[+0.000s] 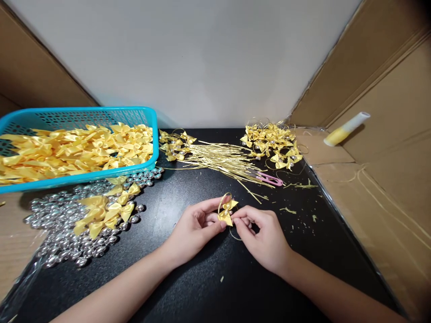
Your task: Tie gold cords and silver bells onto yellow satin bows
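Observation:
Near the middle of the black table, my left hand (198, 224) is closed on a yellow ribbon bow (226, 215), pinching its lower edge between thumb and fingers. A loop of gold cord (220, 204) stands up from the bow, and a thin end curves below it. Close against the bow's right side, my right hand (262, 233) is closed in a pinch on the gold cord, though the bit between its fingertips is mostly hidden. Small silvery beads seem to sit at the bow's centre.
A blue basket (156, 143) of yellow bows stands at left, with silver beads (63, 220) and loose bows (114, 208) before it. Behind my hands lie gold cords (218, 157), pink snips (269, 178) and a heap of looped bows (269, 139). A yellow-white tube (346, 129) is at right.

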{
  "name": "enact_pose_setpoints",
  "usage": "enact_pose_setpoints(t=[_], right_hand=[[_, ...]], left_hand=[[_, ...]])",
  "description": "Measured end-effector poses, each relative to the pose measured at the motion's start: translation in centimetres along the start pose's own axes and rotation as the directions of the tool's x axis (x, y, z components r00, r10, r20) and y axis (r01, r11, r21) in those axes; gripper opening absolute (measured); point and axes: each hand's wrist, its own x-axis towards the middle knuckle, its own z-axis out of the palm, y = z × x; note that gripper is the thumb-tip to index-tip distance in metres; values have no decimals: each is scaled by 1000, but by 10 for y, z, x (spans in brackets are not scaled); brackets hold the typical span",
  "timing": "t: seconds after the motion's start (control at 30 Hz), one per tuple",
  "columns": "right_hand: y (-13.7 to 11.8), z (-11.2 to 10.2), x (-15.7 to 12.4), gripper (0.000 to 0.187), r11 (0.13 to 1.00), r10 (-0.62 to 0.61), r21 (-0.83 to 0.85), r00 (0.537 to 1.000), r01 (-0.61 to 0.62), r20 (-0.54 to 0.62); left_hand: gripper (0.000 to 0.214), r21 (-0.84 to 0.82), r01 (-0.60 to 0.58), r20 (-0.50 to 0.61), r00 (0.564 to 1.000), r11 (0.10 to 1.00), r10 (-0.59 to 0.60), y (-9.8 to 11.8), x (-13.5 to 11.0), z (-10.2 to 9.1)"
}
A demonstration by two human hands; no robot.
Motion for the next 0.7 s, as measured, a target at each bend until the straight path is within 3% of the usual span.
enact_pose_setpoints(t=[0.7], right_hand=[[0,1,1,17,1000,18,17,1000,-18,-13]], left_hand=[[50,25,4,4,1000,1000,-4,4,0,1]])
